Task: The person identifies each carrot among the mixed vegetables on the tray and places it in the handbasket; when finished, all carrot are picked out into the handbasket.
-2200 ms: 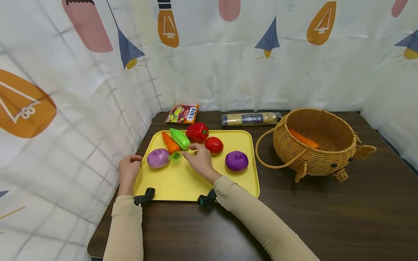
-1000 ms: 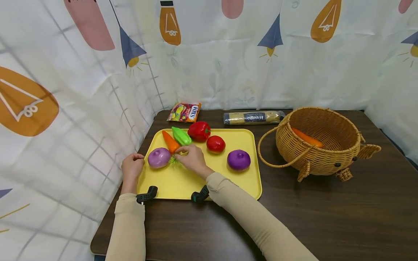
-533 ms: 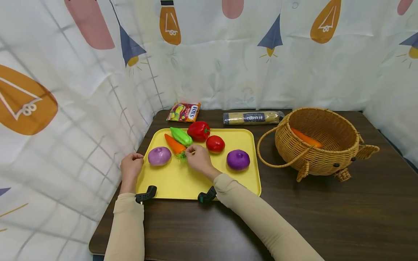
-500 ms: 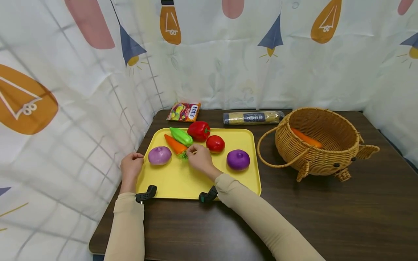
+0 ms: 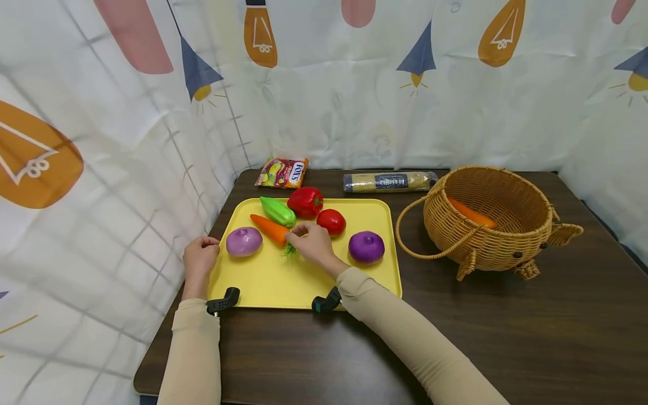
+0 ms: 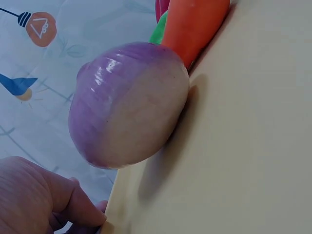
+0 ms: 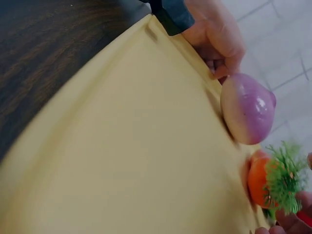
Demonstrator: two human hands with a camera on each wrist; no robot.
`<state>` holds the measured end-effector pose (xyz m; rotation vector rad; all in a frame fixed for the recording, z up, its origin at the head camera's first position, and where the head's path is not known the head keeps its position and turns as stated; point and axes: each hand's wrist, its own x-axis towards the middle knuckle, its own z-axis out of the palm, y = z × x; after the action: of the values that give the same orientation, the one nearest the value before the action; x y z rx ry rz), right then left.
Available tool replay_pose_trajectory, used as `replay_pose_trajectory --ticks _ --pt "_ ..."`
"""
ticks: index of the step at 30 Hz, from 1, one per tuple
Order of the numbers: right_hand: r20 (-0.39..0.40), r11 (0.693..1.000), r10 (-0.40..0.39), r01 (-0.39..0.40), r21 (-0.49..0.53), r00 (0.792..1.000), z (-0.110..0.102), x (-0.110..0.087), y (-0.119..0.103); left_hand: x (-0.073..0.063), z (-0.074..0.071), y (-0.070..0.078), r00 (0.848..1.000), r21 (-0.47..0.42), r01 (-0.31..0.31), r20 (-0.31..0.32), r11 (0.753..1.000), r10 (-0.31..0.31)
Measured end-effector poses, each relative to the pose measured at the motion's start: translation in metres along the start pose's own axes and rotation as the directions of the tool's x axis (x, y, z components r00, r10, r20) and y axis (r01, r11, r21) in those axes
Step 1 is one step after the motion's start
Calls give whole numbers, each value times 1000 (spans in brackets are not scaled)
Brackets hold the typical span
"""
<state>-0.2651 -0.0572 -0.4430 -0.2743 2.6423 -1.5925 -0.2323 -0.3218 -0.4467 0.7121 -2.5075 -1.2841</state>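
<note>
A yellow tray holds several toy vegetables. At its left rim my left hand grips the edge, with thumb and finger meeting the rim in the left wrist view. My right hand pinches an orange toy carrot near its leafy green end; the carrot lies slanted on the tray. Some of those fingers fall outside the right wrist view. A pale purple onion sits left of the carrot. Behind it lie a green pepper-like vegetable and a red bell pepper.
A red tomato and a dark purple onion sit on the tray's right half. Right of the tray stands a wicker basket with another carrot inside. A candy bag and a pasta packet lie behind the tray.
The right hand has come to the carrot's leafy end. The carrot has turned and shifted rightward, away from the green vegetable. The left hand stays at the tray's rim.
</note>
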Motion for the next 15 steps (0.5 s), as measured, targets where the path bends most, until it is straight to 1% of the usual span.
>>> replay_pose_trajectory --ticks 3,8,11,15 --pt "25 1000 16 -16 -12 1000 5 3 -3 0 -1 0 1000 7 -8 -4 1000 8" --pt "59 995 62 -57 -84 996 11 9 -7 -2 -1 1 1000 6 -15 -6 1000 15" --pt "54 990 81 -74 -120 995 13 11 -10 -3 -1 1 1000 -2 -10 -6 1000 10" --pt "23 982 82 -76 -174 996 16 13 -13 -2 0 0 1000 -7 -11 -13 1000 11"
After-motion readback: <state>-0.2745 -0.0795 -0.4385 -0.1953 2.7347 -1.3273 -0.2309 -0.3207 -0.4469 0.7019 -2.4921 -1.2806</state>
